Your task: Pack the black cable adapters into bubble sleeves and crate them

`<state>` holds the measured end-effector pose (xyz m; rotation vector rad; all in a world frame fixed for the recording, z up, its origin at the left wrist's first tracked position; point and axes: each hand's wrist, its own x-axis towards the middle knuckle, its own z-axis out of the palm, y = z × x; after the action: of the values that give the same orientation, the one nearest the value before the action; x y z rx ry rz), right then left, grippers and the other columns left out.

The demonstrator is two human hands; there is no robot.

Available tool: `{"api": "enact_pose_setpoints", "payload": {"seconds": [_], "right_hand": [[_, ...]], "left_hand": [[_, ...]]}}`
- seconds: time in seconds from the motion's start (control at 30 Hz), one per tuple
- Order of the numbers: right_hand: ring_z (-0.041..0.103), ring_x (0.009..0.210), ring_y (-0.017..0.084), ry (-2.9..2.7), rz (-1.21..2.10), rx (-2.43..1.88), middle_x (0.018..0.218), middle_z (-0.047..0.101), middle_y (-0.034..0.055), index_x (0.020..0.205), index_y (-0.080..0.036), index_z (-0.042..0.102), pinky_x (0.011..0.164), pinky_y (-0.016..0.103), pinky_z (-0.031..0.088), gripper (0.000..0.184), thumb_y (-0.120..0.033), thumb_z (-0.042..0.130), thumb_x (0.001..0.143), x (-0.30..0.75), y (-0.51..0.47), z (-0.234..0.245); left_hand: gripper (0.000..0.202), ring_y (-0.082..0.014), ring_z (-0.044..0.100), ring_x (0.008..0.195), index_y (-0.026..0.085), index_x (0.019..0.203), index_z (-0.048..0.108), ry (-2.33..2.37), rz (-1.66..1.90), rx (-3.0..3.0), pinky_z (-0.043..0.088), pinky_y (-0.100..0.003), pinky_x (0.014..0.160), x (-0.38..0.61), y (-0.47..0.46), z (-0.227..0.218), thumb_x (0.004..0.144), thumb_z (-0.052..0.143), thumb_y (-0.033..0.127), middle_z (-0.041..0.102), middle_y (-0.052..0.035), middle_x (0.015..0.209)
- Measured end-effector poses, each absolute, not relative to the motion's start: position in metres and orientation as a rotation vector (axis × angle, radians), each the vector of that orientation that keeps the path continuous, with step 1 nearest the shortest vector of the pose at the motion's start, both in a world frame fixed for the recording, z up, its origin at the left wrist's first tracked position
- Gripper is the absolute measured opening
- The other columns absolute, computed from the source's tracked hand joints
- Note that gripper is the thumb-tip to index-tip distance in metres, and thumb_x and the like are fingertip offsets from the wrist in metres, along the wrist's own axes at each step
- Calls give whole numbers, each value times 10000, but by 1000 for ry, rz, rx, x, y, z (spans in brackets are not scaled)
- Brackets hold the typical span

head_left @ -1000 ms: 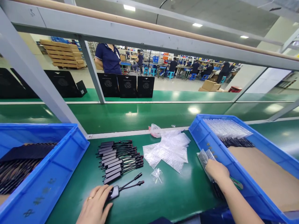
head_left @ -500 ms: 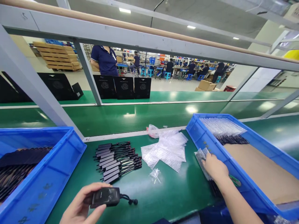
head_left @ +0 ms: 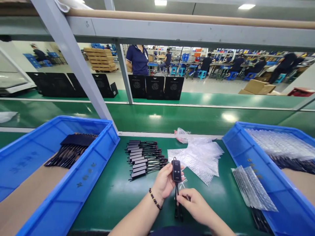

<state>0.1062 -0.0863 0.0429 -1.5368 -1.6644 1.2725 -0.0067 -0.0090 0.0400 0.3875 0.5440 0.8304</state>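
My left hand (head_left: 165,180) is closed around a small black controller box (head_left: 176,170) with two buttons on its face, held upright above the bench. Two short black cables (head_left: 176,200) hang from its lower end. My right hand (head_left: 194,203) pinches at these cables, and a short dark piece sticks out between its fingers. Left of the hands lies a row of similar black controllers (head_left: 139,160) with their cables pointing right. Behind the hands, clear bubble-wrap bags (head_left: 201,157) are spread in a loose pile.
Blue crates stand at left (head_left: 81,183) and right (head_left: 236,147), both holding black cabled items. Wrapped units (head_left: 253,186) lean by the right crate. A metal frame post (head_left: 81,65) rises at left. Black display boxes (head_left: 155,87) and a person (head_left: 137,60) are beyond the bench.
My left hand has brought the controller to the middle and turned it upright. My right hand has left the wrapped pieces by the right crate and come to the cables. The view has swung left.
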Motion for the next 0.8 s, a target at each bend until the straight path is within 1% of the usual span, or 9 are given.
{"api": "enact_pose_setpoints", "payload": {"seconds": [0.1, 0.17, 0.27, 0.33, 0.37, 0.47, 0.57, 0.7, 0.8], "right_hand": [[319, 487, 79, -1698, 1254, -1615, 472, 342, -61, 526, -155, 498, 489, 207, 268, 312, -308, 442, 792, 108, -86, 36], [365, 500, 86, -1725, 1232, -1663, 494, 394, -56, 546, -164, 488, 498, 207, 295, 279, -308, 461, 784, 113, -86, 38], [478, 598, 115, -1758, 1022, -1735, 666, 546, -26, 727, -192, 520, 558, 216, 373, 150, -333, 496, 773, 125, -85, 48], [516, 650, 129, -1768, 770, -1795, 756, 572, -8, 829, -211, 488, 589, 231, 401, 142, -345, 447, 808, 134, -81, 55], [522, 641, 130, -1778, 639, -1823, 742, 566, -6, 828, -214, 468, 581, 234, 402, 145, -342, 400, 834, 138, -79, 56], [504, 555, 126, -1837, 270, -1836, 614, 505, -16, 724, -216, 424, 527, 234, 369, 228, -311, 290, 883, 143, -70, 53], [478, 508, 116, -1929, -20, -1765, 570, 476, -14, 653, -215, 411, 503, 233, 333, 298, -292, 266, 902, 139, -61, 44], [470, 499, 109, -2007, -217, -1736, 555, 479, -9, 626, -210, 429, 508, 235, 314, 340, -281, 263, 914, 132, -55, 40], [478, 512, 110, -2018, -252, -1754, 560, 486, -8, 629, -209, 440, 518, 235, 314, 342, -273, 264, 914, 131, -53, 40]], "left_hand": [[210, -150, 605, 630, 118, 900, 571, 512, 794, 336, 484, -275, 521, -7, -12, 33, 788, 531, 290, 638, -97, 912], [254, -136, 585, 579, 125, 938, 571, 489, 746, 300, 431, -231, 433, -6, -12, 31, 799, 507, 327, 625, -82, 882], [363, -105, 534, 509, 110, 966, 570, 491, 681, 262, 330, -183, 355, -4, -12, 26, 803, 481, 422, 584, -54, 756], [428, -100, 520, 502, 90, 959, 572, 528, 656, 276, 297, -172, 341, -2, -14, 24, 805, 455, 472, 555, -46, 705], [448, -101, 521, 508, 83, 957, 573, 552, 649, 290, 291, -169, 340, -1, -16, 23, 806, 446, 486, 546, -45, 695], [464, -108, 531, 538, 73, 959, 571, 600, 657, 342, 297, -167, 347, 1, -20, 21, 803, 452, 493, 542, -52, 692], [482, -113, 532, 544, 71, 951, 573, 596, 694, 381, 304, -172, 350, 2, -22, 20, 779, 484, 512, 544, -53, 685], [476, -115, 534, 541, 82, 912, 566, 608, 725, 390, 315, -175, 351, 3, -23, 19, 752, 516, 527, 558, -62, 701], [458, -119, 538, 541, 89, 877, 559, 620, 737, 394, 320, -178, 350, 4, -24, 19, 744, 528, 526, 564, -65, 701]]}}
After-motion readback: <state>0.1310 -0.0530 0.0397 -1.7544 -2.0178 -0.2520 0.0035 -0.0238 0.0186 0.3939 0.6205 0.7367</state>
